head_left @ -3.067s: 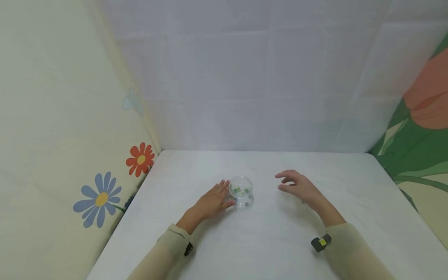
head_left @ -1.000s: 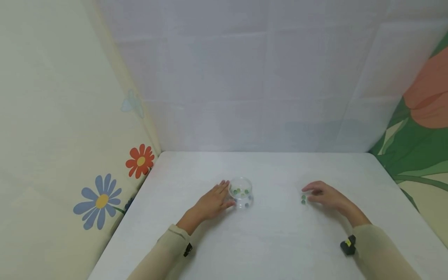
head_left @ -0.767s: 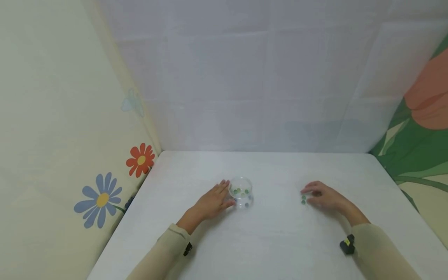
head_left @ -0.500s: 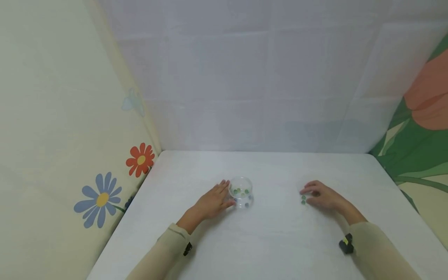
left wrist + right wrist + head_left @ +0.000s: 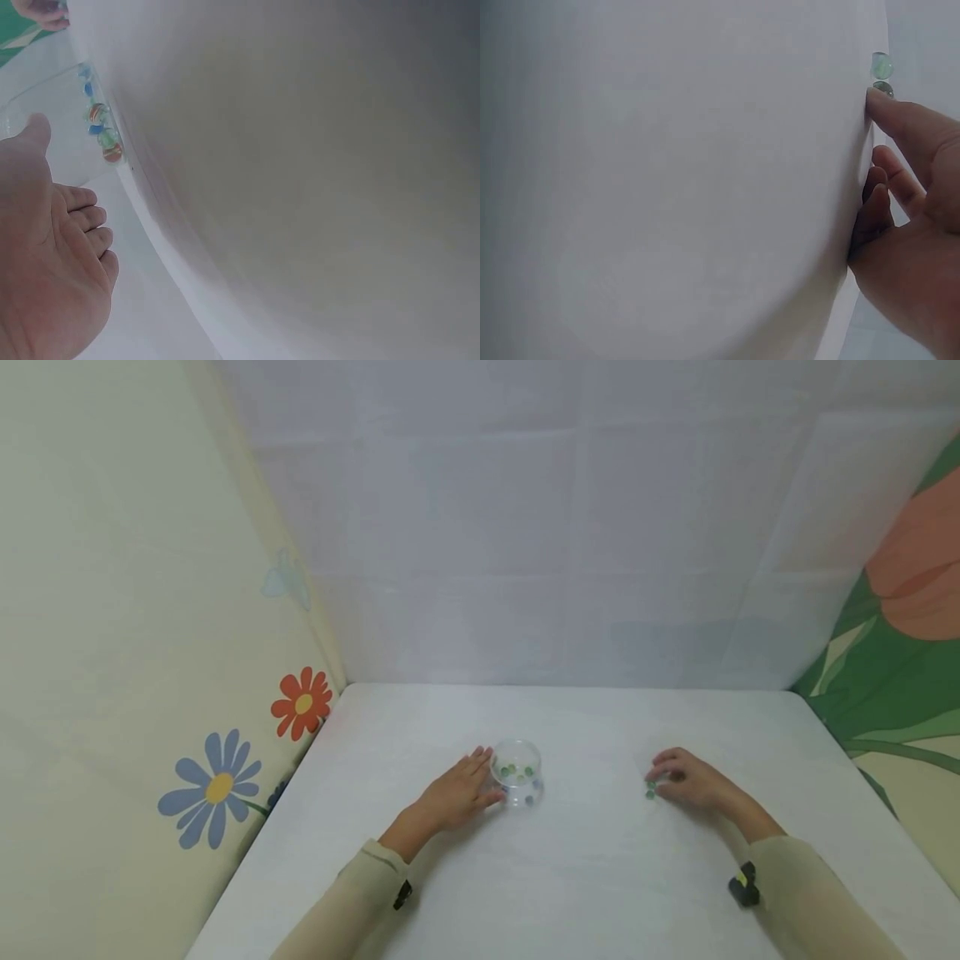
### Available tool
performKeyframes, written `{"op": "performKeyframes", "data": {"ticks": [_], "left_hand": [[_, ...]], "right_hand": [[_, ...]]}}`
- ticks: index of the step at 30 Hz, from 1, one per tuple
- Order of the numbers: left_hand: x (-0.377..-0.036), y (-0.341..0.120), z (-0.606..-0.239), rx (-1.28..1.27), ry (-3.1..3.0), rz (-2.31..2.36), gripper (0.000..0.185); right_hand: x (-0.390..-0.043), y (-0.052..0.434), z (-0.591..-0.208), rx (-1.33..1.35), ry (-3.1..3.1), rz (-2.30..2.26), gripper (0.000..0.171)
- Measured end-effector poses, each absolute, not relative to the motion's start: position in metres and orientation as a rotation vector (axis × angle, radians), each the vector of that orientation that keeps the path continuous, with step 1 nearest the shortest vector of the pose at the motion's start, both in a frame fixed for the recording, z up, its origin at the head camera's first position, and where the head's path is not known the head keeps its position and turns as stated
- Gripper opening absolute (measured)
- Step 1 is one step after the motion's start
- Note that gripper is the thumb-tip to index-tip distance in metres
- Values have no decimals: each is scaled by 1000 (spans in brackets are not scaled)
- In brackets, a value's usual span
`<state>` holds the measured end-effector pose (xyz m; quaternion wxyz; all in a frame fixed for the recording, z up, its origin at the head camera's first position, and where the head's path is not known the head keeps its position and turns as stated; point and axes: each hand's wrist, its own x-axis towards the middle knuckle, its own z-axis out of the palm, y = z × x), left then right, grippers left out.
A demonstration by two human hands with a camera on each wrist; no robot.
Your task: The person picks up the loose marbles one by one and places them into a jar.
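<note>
My left hand (image 5: 452,793) lies beside a clear round container (image 5: 516,764), fingers extended and thumb spread near its wall. Several glass marbles (image 5: 507,771) sit at the container's bottom; the left wrist view shows red, blue and green swirls in the marbles (image 5: 97,114). On the right, my right hand (image 5: 692,779) rests low on the table, fingers bent, at two green marbles (image 5: 650,794). The right wrist view has the thumb tip against the nearer marble (image 5: 885,88), partly covering it, with the other marble (image 5: 883,66) just beyond. The fingers stand apart from the thumb.
A white-covered table (image 5: 577,877) carries everything. White cloth (image 5: 465,527) hangs behind it. Printed flower cloth (image 5: 217,789) stands at the left, and a large tulip print (image 5: 918,577) at the right. A dark device (image 5: 744,885) is on the right wrist.
My right hand moved from the table's middle rightward to the green marbles. Its index finger has since lowered, partly covering the farther marble in the head view. The left hand and container stayed put.
</note>
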<state>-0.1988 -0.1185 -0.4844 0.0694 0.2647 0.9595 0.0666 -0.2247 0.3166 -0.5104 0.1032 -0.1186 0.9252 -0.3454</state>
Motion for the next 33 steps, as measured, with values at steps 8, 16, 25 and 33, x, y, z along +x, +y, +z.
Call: {"op": "performKeyframes", "data": {"ticks": [8,16,25,33], "left_hand": [[-199,-118,-484,808,2891,162,80],[-199,-118,-486,807,2899,175,80],[-199,-118,-485,809,2903,169,80],[-198,-119,-484,814,2909,176,80]], "right_hand": [[-224,317,-509,-335,2742,-993,15],[-222,318,-507,-311,2730,-1035,16],[-214,318,-499,-285,2700,-1174,19],[-210,315,-494,-155,2642,-1211,31]]}}
